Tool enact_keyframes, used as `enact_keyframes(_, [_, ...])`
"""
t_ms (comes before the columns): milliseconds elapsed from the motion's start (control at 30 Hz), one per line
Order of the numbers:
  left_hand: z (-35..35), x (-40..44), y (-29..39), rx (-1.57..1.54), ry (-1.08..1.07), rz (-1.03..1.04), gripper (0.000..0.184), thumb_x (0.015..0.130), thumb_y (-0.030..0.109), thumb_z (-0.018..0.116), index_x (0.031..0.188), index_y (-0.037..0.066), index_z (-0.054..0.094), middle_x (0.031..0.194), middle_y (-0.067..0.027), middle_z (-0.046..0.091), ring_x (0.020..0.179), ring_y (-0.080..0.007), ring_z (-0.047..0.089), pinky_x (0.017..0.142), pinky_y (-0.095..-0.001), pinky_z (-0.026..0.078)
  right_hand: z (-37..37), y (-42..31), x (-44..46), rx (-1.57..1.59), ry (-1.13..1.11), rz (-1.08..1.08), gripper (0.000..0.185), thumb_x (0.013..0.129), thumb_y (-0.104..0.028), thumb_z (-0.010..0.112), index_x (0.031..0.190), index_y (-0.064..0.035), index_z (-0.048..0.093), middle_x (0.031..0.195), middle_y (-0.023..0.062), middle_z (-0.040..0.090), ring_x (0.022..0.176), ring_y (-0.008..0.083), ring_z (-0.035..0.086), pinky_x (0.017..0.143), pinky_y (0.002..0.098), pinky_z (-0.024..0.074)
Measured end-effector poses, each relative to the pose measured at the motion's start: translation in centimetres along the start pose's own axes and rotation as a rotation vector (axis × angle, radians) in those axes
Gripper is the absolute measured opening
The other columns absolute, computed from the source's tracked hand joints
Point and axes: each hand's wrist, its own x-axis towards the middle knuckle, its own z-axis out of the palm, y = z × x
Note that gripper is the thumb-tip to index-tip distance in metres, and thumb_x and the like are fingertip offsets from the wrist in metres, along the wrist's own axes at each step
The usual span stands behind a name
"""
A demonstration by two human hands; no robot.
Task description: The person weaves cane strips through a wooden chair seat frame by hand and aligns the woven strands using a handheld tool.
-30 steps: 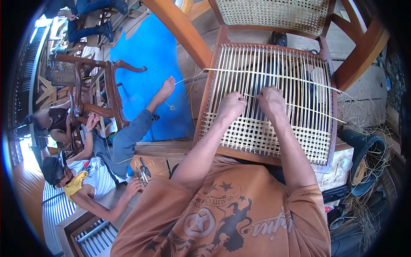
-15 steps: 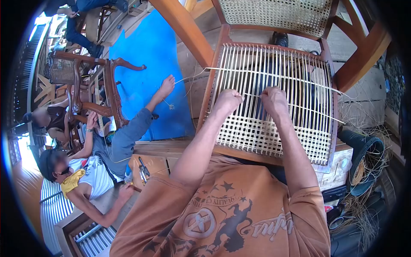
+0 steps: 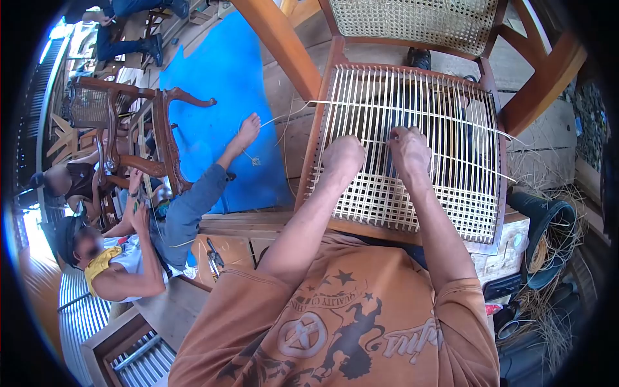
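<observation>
A wooden chair seat frame (image 3: pixel 314 138) is strung with pale cane strands, closely woven along its near part (image 3: pixel 380 203). Over the middle of the strands, my left hand (image 3: pixel 343 157) is closed, its fingertips hidden. A short gap to its right, my right hand (image 3: pixel 411 151) is also closed, fingers pinched at the strands. Whatever either hand pinches is too small to make out. A cross strand (image 3: pixel 451 118) runs over the seat beyond both hands, and another (image 3: pixel 480 169) comes out to the right of my right hand.
The caned chair back (image 3: pixel 412 22) stands beyond the seat. At left, a seated person (image 3: pixel 129 264) has a bare foot on a blue sheet (image 3: pixel 225 71), near a carved chair (image 3: pixel 169 129). Another person is behind. A dark bucket (image 3: pixel 548 226) with cane scraps stands at right.
My hands have shifted only slightly over the strands and remain closed. The seated person at left has brought one arm up from the tools, so both their hands are now close together.
</observation>
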Motion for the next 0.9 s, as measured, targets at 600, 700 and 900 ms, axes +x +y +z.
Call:
enact_keyframes(600, [-1.0,0.7,-1.7,-0.116,0.19,0.303,0.014,0.084,0.004,0.054,0.093,0.005,0.064,0.099,-0.019,0.06,0.082,-0.0374,0.064,0.077,-0.0475,0.051,2.0,0.0,-0.1,-0.042,0.133,0.029,0.022,0.083,-0.028,0.071,0.097,-0.0116,0.072,0.105,0.0092,0.062,0.1,0.0274,0.054,0.086,0.0462,0.0423])
enact_keyframes(700, [-1.0,0.4,-1.3,-0.123,0.105,0.234,0.02,0.084,0.008,0.059,0.103,0.007,0.065,0.104,-0.0157,0.06,0.089,-0.0342,0.064,0.082,-0.0447,0.051,2.1,0.1,0.0,-0.042,0.158,0.013,0.021,0.083,-0.028,0.07,0.097,-0.012,0.072,0.104,0.009,0.061,0.099,0.0275,0.054,0.085,0.0465,0.0424])
enact_keyframes(900, [-0.1,1.0,-2.3,-0.266,0.135,0.319,0.013,0.082,0.01,0.065,0.093,0.007,0.07,0.099,-0.0129,0.063,0.087,-0.0312,0.065,0.082,-0.042,0.051,1.7,-0.4,-0.4,-0.033,0.133,0.057,0.019,0.082,-0.027,0.071,0.096,-0.0148,0.073,0.105,0.0069,0.062,0.102,0.0264,0.054,0.089,0.0423,0.0404])
